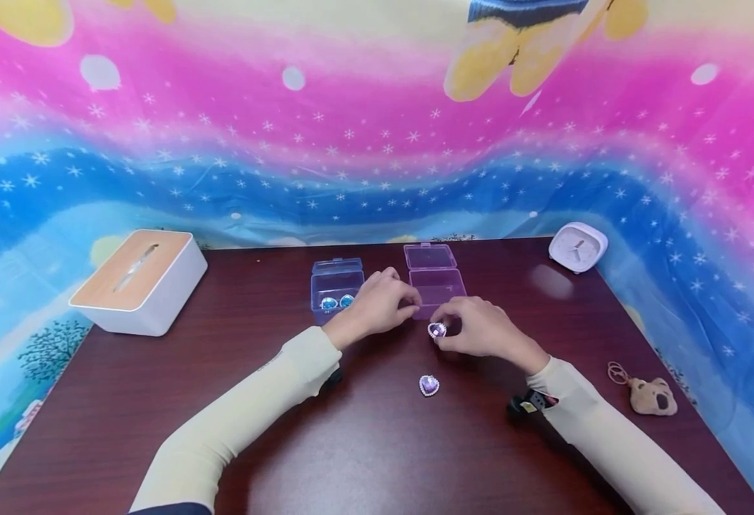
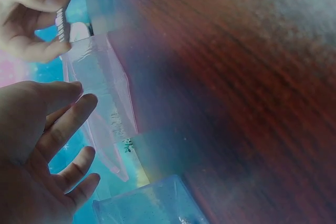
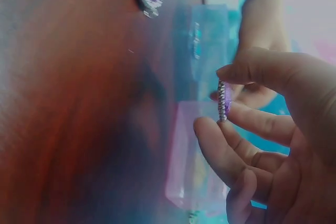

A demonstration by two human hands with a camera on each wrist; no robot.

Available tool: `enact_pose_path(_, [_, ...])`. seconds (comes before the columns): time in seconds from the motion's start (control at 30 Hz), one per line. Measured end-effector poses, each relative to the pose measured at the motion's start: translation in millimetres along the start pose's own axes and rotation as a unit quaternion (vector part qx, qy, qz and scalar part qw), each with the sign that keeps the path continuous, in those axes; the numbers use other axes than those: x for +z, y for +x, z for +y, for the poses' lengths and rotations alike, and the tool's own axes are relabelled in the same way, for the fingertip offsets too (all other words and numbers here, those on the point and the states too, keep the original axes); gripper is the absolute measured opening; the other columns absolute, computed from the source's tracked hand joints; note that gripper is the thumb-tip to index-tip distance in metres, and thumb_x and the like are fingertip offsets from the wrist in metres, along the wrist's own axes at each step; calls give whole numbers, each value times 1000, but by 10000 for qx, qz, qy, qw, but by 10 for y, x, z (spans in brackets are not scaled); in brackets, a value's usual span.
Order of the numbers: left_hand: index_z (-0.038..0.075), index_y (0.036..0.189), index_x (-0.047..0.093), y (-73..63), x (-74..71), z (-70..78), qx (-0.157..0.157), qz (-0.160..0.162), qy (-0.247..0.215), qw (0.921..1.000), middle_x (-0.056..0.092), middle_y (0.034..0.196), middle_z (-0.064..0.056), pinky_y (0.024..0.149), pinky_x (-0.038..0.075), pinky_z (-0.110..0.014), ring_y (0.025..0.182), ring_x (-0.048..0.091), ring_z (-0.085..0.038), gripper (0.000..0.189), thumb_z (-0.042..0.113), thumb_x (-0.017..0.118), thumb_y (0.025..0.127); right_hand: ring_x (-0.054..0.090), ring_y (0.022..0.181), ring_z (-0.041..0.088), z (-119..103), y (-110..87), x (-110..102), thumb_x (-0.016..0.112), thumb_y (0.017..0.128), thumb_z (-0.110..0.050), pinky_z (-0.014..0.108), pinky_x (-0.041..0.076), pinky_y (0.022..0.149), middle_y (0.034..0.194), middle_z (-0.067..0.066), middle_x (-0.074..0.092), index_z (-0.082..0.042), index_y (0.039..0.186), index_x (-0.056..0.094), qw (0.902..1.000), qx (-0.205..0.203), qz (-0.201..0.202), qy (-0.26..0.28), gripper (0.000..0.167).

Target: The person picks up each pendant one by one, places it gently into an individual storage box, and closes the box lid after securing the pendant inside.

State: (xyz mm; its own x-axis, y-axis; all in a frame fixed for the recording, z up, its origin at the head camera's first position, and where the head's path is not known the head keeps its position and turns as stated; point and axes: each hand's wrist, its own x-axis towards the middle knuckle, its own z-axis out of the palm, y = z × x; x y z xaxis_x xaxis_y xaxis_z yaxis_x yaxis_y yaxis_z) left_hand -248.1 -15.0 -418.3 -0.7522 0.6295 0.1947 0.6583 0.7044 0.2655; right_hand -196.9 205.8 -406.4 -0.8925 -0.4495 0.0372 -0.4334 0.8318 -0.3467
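Between thumb and fingers my right hand [image 1: 480,325] pinches a purple heart-shaped gem [image 1: 437,330] with a beaded silver rim, in front of the pink clear box [image 1: 438,286]. That box has its lid [image 1: 430,256] tipped back. My left hand [image 1: 383,302] holds nothing; its fingers are loosely bent, with the fingertips at the pink box's left side. Just left of it stands a blue clear box [image 1: 337,287], lid raised, with blue gems [image 1: 329,303] inside. A second purple heart gem [image 1: 428,385] lies on the table nearer to me.
A white tissue box [image 1: 139,282] with a wooden top stands at the back left of the dark table [image 1: 351,443]. At the back right is a white clock [image 1: 578,247]. A brown bear keychain [image 1: 652,397] lies by the right edge. Patterned cloth [image 1: 351,164] hangs behind.
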Motion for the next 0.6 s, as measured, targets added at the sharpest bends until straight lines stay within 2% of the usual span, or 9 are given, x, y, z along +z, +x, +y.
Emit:
enact_pose_path(0.3, [24,105,82,1,-15,11,24,-31,-44,10000,79,97,8,85,44,-35,94,52,-17,13,28,73,96,66,79,14,136,91,-214,84,81,-28,29,52,66,87,-4,73,-20,103,78,9980,115,287,545,25])
enact_pose_path(0.6, [23,104,82,13,-1,21,-28,-43,-90,9999,79,97,8,88,45,-36,95,53,-17,13,28,73,96,58,81,19,309,236,-285,82,83,-25,31,47,67,95,8,70,-16,108,76,9969,393,283,619,28])
